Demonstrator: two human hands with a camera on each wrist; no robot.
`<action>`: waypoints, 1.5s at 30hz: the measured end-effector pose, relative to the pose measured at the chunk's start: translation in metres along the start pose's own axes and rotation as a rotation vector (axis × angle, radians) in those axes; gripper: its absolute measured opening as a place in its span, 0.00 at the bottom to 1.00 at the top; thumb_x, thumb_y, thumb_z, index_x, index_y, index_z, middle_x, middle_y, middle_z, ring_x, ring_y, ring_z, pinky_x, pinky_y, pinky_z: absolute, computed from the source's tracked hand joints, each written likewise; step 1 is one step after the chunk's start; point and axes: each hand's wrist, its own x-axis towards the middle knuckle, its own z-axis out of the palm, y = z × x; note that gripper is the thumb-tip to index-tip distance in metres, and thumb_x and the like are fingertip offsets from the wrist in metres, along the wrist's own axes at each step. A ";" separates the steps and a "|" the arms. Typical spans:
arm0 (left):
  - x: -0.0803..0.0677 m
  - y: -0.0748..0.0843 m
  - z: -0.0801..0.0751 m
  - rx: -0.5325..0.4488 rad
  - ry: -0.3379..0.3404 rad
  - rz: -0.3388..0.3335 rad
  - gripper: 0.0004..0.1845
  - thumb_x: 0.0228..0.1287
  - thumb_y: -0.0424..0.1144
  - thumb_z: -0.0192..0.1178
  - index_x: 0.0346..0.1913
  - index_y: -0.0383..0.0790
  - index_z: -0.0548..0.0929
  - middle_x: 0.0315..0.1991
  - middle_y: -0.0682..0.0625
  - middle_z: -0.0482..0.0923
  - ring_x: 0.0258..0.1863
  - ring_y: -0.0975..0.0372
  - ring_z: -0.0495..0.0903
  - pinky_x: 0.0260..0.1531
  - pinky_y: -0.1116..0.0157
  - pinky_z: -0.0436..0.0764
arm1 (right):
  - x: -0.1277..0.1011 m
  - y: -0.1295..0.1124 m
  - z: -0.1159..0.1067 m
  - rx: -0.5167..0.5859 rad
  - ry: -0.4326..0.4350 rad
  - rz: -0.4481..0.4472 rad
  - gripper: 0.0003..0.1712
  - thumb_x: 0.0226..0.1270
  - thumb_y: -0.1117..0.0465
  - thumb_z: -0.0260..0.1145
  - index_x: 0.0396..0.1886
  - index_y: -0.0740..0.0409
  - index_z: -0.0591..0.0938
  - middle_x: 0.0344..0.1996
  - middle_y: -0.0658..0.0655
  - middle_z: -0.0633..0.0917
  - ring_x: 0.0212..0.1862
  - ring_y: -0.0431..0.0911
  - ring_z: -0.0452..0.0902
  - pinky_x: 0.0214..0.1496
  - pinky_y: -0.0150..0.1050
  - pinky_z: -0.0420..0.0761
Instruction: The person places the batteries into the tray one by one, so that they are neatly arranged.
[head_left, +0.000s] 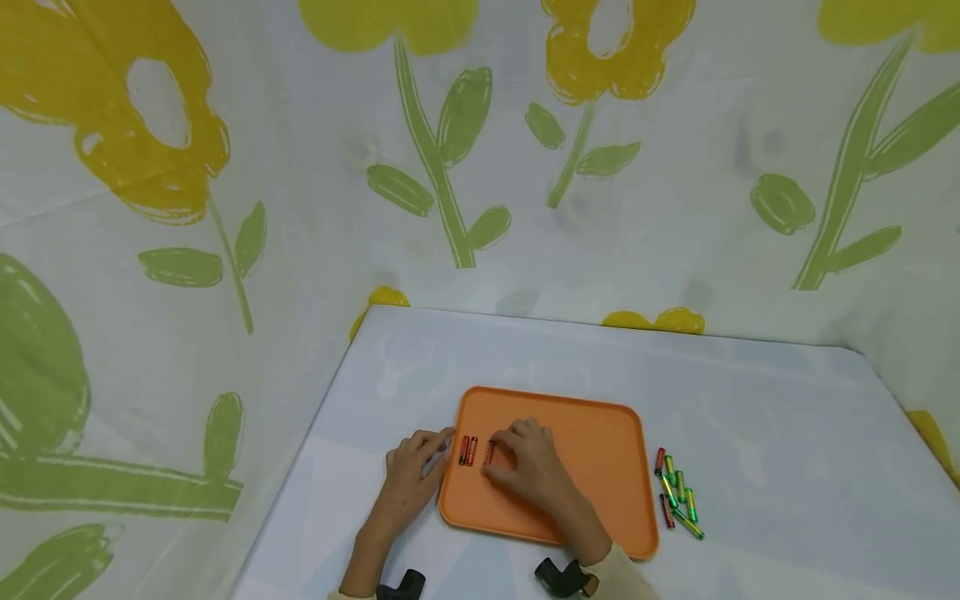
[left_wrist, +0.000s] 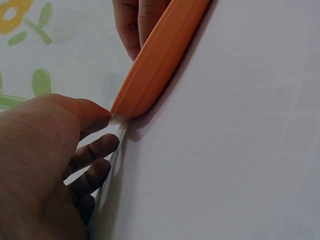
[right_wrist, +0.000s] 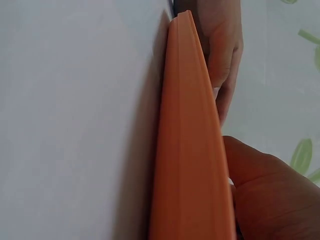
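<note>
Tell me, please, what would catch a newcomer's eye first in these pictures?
Most striking is the orange tray on the pale table, with both hands at its left part: the right hand rests inside it by three red batteries, and the left hand touches its left edge. A loose cluster of green and red batteries lies on the table just right of the tray. Big yellow flowers on the curtain fill the background.

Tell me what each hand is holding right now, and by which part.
The right hand has its fingertips on a red battery on the orange tray; the exact grip is hidden. The left hand touches the tray's left edge.
</note>
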 end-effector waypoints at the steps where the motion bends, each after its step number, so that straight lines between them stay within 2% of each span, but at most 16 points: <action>1: 0.000 0.000 0.000 0.001 0.000 -0.001 0.22 0.72 0.37 0.62 0.67 0.50 0.79 0.45 0.60 0.76 0.44 0.63 0.71 0.49 0.53 0.59 | 0.001 0.000 0.001 0.006 0.000 0.001 0.22 0.53 0.46 0.81 0.43 0.51 0.87 0.33 0.46 0.75 0.39 0.43 0.65 0.41 0.42 0.58; 7: 0.002 0.002 0.003 0.016 -0.009 -0.001 0.22 0.72 0.37 0.62 0.67 0.50 0.79 0.46 0.59 0.77 0.44 0.64 0.72 0.49 0.53 0.60 | 0.001 -0.002 0.002 0.015 0.032 -0.009 0.22 0.51 0.47 0.82 0.43 0.51 0.87 0.32 0.45 0.74 0.37 0.41 0.61 0.39 0.40 0.55; 13: 0.005 0.007 0.007 -0.017 -0.023 0.018 0.22 0.71 0.37 0.62 0.66 0.50 0.79 0.47 0.59 0.77 0.44 0.63 0.72 0.50 0.53 0.59 | -0.002 -0.002 0.000 0.011 0.068 -0.015 0.23 0.51 0.48 0.82 0.44 0.52 0.87 0.32 0.46 0.74 0.35 0.41 0.60 0.38 0.40 0.54; 18: 0.005 0.008 0.009 -0.009 -0.032 0.044 0.22 0.71 0.37 0.63 0.66 0.49 0.79 0.47 0.58 0.77 0.44 0.64 0.72 0.49 0.53 0.60 | -0.009 -0.005 -0.006 0.012 0.044 0.030 0.27 0.52 0.45 0.81 0.48 0.54 0.86 0.34 0.45 0.73 0.36 0.40 0.60 0.39 0.40 0.54; 24: 0.005 0.007 0.001 0.002 -0.029 0.051 0.23 0.70 0.35 0.63 0.67 0.49 0.79 0.47 0.57 0.77 0.44 0.63 0.72 0.49 0.53 0.59 | -0.013 -0.018 -0.033 0.087 0.019 0.063 0.27 0.55 0.49 0.79 0.51 0.59 0.85 0.36 0.48 0.76 0.40 0.41 0.63 0.42 0.44 0.59; 30: 0.002 0.007 -0.008 0.002 -0.005 0.051 0.23 0.69 0.33 0.64 0.66 0.47 0.80 0.46 0.56 0.78 0.43 0.62 0.72 0.47 0.54 0.58 | -0.021 -0.025 -0.073 0.045 0.037 -0.021 0.25 0.54 0.54 0.81 0.50 0.59 0.85 0.34 0.51 0.76 0.40 0.42 0.64 0.44 0.47 0.63; 34: -0.001 0.006 -0.011 -0.005 -0.012 0.049 0.23 0.70 0.34 0.63 0.66 0.48 0.79 0.46 0.55 0.78 0.44 0.62 0.72 0.48 0.54 0.58 | -0.040 -0.014 -0.100 -0.020 0.077 -0.059 0.26 0.50 0.56 0.83 0.48 0.56 0.84 0.33 0.48 0.75 0.40 0.42 0.65 0.44 0.47 0.65; 38: -0.005 0.003 -0.015 -0.006 -0.020 0.048 0.24 0.69 0.33 0.63 0.67 0.49 0.79 0.46 0.55 0.77 0.44 0.62 0.71 0.48 0.53 0.57 | -0.070 0.003 -0.121 -0.056 0.093 -0.035 0.27 0.45 0.59 0.84 0.48 0.55 0.84 0.33 0.44 0.73 0.41 0.40 0.65 0.44 0.45 0.65; 45: -0.008 0.000 -0.024 -0.027 -0.011 0.034 0.24 0.70 0.34 0.63 0.68 0.50 0.78 0.47 0.56 0.77 0.45 0.62 0.70 0.48 0.53 0.55 | -0.109 0.029 -0.148 -0.096 0.108 -0.017 0.28 0.41 0.62 0.85 0.46 0.57 0.85 0.31 0.46 0.76 0.40 0.40 0.66 0.43 0.47 0.64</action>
